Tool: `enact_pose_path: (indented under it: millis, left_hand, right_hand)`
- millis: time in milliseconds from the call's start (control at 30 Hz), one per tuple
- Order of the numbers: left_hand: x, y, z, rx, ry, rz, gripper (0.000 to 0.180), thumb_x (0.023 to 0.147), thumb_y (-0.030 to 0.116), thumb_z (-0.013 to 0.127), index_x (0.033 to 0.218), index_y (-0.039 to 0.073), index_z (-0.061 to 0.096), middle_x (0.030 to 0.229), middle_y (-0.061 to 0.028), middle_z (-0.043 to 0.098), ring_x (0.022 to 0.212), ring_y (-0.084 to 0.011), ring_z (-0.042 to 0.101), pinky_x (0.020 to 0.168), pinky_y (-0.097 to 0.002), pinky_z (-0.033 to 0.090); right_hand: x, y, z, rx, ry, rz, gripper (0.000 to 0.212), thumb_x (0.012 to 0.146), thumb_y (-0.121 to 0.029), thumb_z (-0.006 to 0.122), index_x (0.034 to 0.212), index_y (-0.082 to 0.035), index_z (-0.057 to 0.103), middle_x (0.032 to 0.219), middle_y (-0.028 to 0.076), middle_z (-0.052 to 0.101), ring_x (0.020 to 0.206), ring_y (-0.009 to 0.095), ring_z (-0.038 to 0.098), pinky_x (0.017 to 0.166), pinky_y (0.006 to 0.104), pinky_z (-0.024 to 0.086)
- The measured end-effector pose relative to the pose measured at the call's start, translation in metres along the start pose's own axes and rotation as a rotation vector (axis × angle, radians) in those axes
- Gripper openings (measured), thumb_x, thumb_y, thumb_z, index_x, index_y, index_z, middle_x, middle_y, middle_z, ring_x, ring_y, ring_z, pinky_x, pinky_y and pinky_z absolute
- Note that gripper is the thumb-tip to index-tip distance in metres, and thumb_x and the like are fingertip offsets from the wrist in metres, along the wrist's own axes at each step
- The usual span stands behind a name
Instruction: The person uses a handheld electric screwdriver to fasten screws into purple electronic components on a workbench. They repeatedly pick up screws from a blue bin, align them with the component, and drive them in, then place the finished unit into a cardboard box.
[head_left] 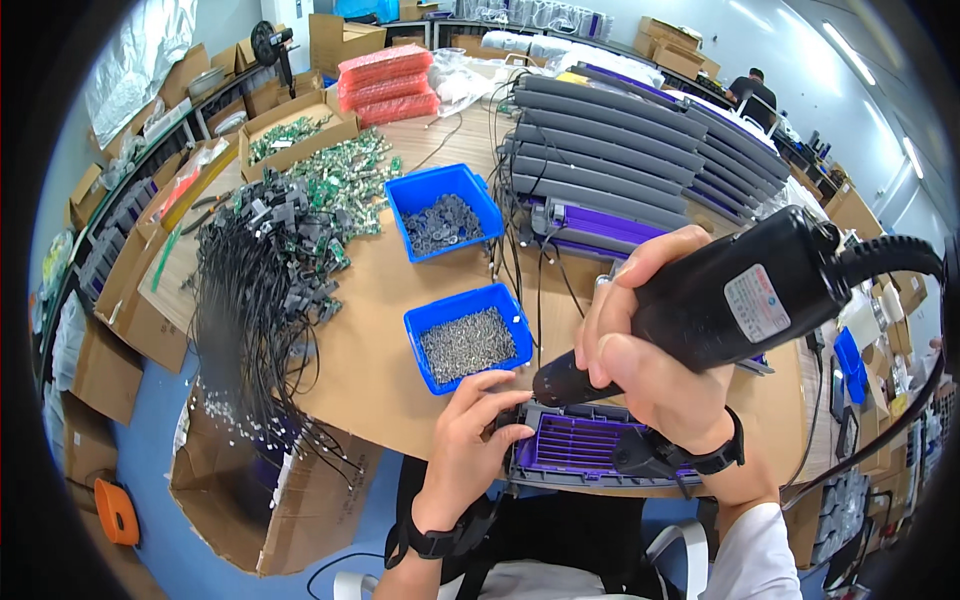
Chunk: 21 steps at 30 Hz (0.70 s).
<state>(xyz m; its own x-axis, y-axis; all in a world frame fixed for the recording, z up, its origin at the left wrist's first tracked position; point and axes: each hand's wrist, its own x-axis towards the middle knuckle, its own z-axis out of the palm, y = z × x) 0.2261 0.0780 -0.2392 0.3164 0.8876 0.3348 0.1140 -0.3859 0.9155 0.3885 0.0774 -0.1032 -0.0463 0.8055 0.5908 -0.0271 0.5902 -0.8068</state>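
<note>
Black electric screwdriver (740, 290) gripped in right hand (655, 375), nose held at purple-grey housing (575, 445); housing's left end touched by left hand (468, 437); blue screw bin (460, 306) seen just beyond left hand

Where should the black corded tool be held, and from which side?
Likely the black corded tool is best held just behind its nose, from the right, like the right grip: the tool narrows there, the nose slants down-left toward the purple housing, and the cord leaves the opposite end.
</note>
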Motion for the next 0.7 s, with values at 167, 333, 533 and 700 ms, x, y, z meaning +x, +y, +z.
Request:
enact_pose_path:
  millis: [167,333,533,700]
  left_hand:
    - [0.001,0.001,-0.002,0.035,0.0,0.048,0.034,0.069,-0.004,0.076,0.102,0.001,0.068,0.111,-0.0119,0.064,0.094,-0.028,0.064,0.076,-0.0343,0.053]
    - [0.001,0.007,-0.002,0.052,0.023,0.042,0.033,0.069,-0.004,0.076,0.101,-0.001,0.067,0.101,-0.0123,0.068,0.091,-0.028,0.066,0.077,-0.0344,0.053]
    - [0.001,0.008,-0.001,0.02,0.025,0.018,0.033,0.069,-0.004,0.076,0.101,-0.002,0.066,0.101,-0.0127,0.068,0.091,-0.0281,0.066,0.077,-0.0342,0.053]
    - [0.002,0.008,-0.001,0.023,0.022,0.012,0.034,0.069,-0.004,0.076,0.101,-0.001,0.067,0.101,-0.0124,0.068,0.091,-0.0279,0.066,0.078,-0.034,0.052]
  right_hand:
    - [-0.009,-0.005,0.006,-0.045,-0.119,0.094,0.041,0.075,0.005,0.067,0.106,-0.002,0.041,0.063,0.007,0.054,0.057,0.016,0.056,0.056,0.0276,0.046]
    - [-0.012,0.005,0.012,-0.031,-0.095,0.104,0.042,0.074,0.006,0.068,0.107,-0.002,0.043,0.068,0.007,0.056,0.06,0.012,0.056,0.057,0.0253,0.044]
    - [-0.013,0.018,0.007,-0.116,-0.127,0.036,0.042,0.075,0.006,0.069,0.107,-0.003,0.044,0.069,0.006,0.057,0.062,0.012,0.056,0.058,0.0248,0.043]
    - [-0.014,0.016,0.011,-0.055,-0.096,0.091,0.041,0.075,0.006,0.069,0.106,-0.002,0.044,0.069,0.007,0.057,0.063,0.012,0.057,0.059,0.025,0.045]
